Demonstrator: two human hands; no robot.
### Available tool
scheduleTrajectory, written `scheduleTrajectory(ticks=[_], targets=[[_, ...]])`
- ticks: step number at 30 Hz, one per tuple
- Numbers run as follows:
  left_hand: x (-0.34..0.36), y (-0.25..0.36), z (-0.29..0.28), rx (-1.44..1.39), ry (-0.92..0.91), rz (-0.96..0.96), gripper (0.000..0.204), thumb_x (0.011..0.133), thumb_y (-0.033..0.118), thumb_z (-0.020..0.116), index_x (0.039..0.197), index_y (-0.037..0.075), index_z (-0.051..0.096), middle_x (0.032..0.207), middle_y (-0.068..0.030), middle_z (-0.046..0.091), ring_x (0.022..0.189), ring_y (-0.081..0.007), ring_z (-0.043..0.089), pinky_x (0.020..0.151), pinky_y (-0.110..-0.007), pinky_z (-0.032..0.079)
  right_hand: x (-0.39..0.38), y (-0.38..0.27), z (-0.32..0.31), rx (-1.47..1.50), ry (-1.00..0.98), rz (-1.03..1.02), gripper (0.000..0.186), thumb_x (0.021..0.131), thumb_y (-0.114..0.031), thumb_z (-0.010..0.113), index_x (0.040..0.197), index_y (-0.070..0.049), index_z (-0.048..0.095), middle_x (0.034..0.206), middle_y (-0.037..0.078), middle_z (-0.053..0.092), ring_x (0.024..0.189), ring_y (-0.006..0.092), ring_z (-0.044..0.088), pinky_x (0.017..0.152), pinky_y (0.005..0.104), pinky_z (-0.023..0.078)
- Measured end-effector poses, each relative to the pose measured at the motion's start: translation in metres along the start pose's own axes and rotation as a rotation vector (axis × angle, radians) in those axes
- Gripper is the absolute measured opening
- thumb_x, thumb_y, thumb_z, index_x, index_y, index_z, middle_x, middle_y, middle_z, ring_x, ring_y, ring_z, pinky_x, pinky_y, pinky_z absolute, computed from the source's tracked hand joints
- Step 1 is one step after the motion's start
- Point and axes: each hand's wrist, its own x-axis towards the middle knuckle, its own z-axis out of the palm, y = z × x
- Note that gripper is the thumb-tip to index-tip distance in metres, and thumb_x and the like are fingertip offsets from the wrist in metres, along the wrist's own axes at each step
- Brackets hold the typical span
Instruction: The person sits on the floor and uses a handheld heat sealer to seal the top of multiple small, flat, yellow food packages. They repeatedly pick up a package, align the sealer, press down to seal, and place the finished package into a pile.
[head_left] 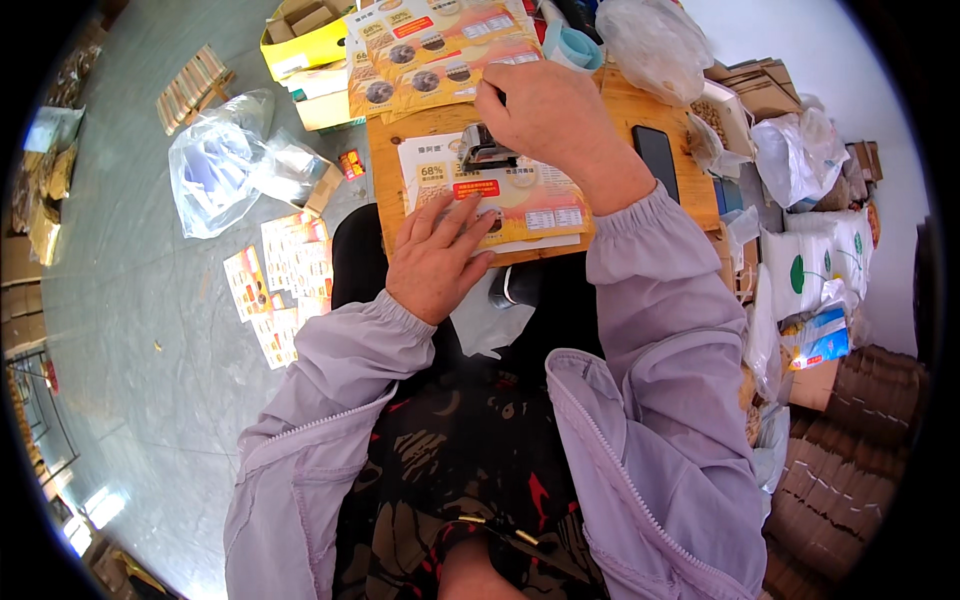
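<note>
We have a yellow and pink printed sheet (545,200) in front of us, lying on the wooden tabletop (697,192), with white edges peeking out from under it. Let's make that sheet the middle of our clock. Our left hand (437,255) is at seven to eight o'clock, flat and spread out, with its fingers resting on the sheet and gripping nothing. Our right hand (545,112) is at one o'clock, bent around the top of a small black and shiny metal tool (487,150), which looks like a stamp. The tool is over the top part of the sheet; we cannot tell if it touches the paper. At eleven o'clock we have a pile of sheets (430,75) that look much the same. A dark phone (655,163) lies near three o'clock, and a puffy clear bag (653,48) is between one and two. Down on the gray floor (160,300), we see more printed papers (300,255) at eight o'clock and a big see-through bag (215,170) at nine.
</note>
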Motion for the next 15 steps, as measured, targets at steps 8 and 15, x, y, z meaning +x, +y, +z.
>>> scheduleTrajectory(ticks=[8,15], targets=[[0.000,0.000,0.000,0.007,0.010,0.002,0.051,0.087,0.031,0.072,0.135,0.020,0.062,0.146,-0.0037,0.051,0.136,-0.0317,0.044,0.110,-0.046,0.036,0.002,-0.008,-0.014,-0.012,-0.149,0.081,0.038,0.094,-0.043,0.058,0.094,-0.008,0.072,0.078,0.014,0.069,0.075,0.0338,0.069,0.065,0.0456,0.052],[0.001,-0.001,0.002,0.017,0.015,0.005,0.051,0.087,0.031,0.073,0.135,0.020,0.062,0.146,-0.0037,0.051,0.136,-0.0325,0.044,0.110,-0.046,0.036,0.016,-0.004,-0.005,0.140,-0.009,0.037,0.063,0.092,-0.064,0.053,0.123,-0.012,0.070,0.124,0.013,0.067,0.107,0.0326,0.068,0.091,0.0473,0.051]])
